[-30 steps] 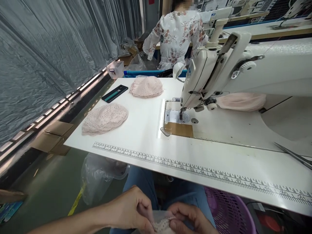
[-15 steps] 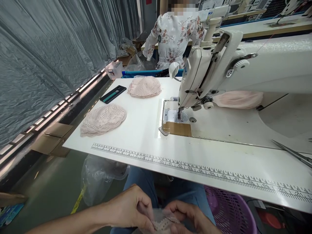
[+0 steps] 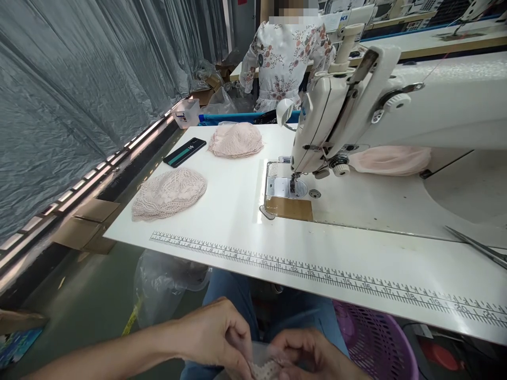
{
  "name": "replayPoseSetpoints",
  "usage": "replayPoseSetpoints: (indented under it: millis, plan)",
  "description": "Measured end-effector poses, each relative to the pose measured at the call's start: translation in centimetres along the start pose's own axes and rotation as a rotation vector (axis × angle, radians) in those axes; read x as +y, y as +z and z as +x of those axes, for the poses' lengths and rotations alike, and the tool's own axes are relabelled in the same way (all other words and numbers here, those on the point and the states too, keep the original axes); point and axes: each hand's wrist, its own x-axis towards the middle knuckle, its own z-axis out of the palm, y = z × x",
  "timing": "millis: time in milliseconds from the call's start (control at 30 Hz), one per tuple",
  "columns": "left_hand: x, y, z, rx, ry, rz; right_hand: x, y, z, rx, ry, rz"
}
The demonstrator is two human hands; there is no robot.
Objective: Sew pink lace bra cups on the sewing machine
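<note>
Over my lap, below the table's front edge, a piece of pale lace fabric [image 3: 266, 368] with a sheer edge is stretched between my two hands. My left hand [image 3: 222, 338] pinches its left side between thumb and fingers. Its right side is gripped by my right hand [image 3: 309, 354], fingers curled inward. The lower part of the fabric runs out of view. On the table lie two stacks of pale pink lace pieces: a nearer lace stack [image 3: 170, 194] and a farther lace stack [image 3: 236, 140].
A sewing machine [image 3: 328, 121] stands on the white table [image 3: 229, 211], with pink fabric [image 3: 392, 160] under its arm. Scissors [image 3: 479, 247] lie at right, a phone [image 3: 185, 152] at left. A purple basket [image 3: 376, 343] sits below. A person [image 3: 283, 58] is beyond the table.
Both hands keep hold of the lace fabric and have shifted only slightly, the right hand a little to the right. The person beyond the table has moved an arm a little.
</note>
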Motion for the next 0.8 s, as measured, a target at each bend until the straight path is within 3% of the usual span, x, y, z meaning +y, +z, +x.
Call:
replayPoseSetpoints:
  millis: [233,500,633,800]
  plan:
    - [-0.8,-0.2,-0.1,-0.081,-0.013,-0.119,1.5,-0.5,1.0,-0.007,-0.011,0.019]
    - [-1.2,-0.5,0.4,-0.096,-0.028,-0.157,1.2,-0.5,1.2,-0.024,-0.046,0.030]
    - [-2.2,-1.2,0.6,-0.191,0.021,-0.203,1.8,-1.5,0.8,0.002,-0.026,0.088]
    - [-2.5,-1.5,0.9,-0.225,0.093,-0.186,3.5,-3.1,0.4,-0.009,0.007,0.101]
